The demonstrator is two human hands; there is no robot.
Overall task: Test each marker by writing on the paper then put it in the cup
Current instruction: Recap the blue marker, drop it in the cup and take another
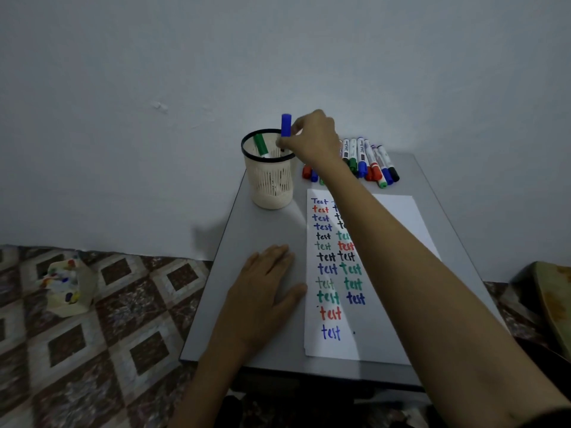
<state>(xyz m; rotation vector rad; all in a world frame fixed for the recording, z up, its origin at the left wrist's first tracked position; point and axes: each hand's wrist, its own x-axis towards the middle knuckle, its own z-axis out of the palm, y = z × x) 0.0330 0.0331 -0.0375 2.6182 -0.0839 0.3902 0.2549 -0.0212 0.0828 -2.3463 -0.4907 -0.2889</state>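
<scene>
The grey table (268, 230) carries a mesh cup (272, 186), a written-on paper sheet (367, 347), a row of markers (370, 162) and the flat left hand (265, 291).

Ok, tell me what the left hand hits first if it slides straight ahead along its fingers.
Probably the cup, standing ahead of the left hand across bare table; the line also runs near the paper's left edge, so hard to be sure.

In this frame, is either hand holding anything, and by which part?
The right hand pinches the blue-capped marker near the base of its cap, lower end inside the cup. The left hand lies flat on the table, holding nothing.
</scene>
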